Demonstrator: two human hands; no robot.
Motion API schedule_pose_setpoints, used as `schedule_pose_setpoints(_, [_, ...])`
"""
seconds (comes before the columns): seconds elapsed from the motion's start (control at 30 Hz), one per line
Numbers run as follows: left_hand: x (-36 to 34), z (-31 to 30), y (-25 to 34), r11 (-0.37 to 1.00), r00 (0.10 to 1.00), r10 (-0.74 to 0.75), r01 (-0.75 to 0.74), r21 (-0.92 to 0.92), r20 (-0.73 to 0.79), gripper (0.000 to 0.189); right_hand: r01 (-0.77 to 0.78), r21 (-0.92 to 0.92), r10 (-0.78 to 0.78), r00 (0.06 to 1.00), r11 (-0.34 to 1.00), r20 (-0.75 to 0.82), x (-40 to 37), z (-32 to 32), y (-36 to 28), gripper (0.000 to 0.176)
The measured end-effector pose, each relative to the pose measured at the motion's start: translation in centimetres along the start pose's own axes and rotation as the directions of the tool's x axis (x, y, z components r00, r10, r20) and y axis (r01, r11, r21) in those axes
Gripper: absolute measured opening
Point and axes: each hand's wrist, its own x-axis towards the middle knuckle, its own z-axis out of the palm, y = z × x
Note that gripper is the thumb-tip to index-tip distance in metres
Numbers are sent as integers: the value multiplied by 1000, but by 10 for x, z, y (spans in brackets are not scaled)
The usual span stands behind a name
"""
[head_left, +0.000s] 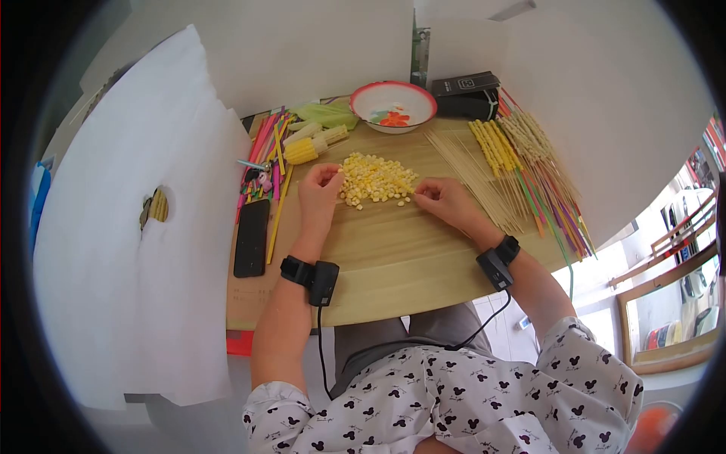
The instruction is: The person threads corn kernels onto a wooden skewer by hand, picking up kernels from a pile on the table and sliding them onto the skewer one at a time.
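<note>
A loose pile of yellow corn kernels (pixel 374 178) lies on the wooden table between my two hands. My left hand (pixel 318 189) is at the pile's left edge, thumb and fingertips drawn together in a pinch. At the pile's lower right edge, my right hand (pixel 446 203) also has its thumb and forefinger pressed together. Whatever may be between either set of fingertips is too small to make out. Behind my left hand lies a partly stripped corn cob (pixel 304 150), with bare core showing at one end.
An enamel bowl (pixel 435 106) with a red rim stands at the back, near green husks (pixel 327 115). Thin wooden skewers (pixel 461 170) and yellow-coated sticks (pixel 491 147) lie to the right. Left are colored sticks (pixel 263 140) and a black phone (pixel 251 238). White panels flank the table (pixel 393 280).
</note>
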Motion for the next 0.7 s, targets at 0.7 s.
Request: schedule_pose_setpoints(0.7, [13,-12,-16,890,967,-249,206,-407,-53,16,-197,249,132,958,948,254,-2,4,-15,13])
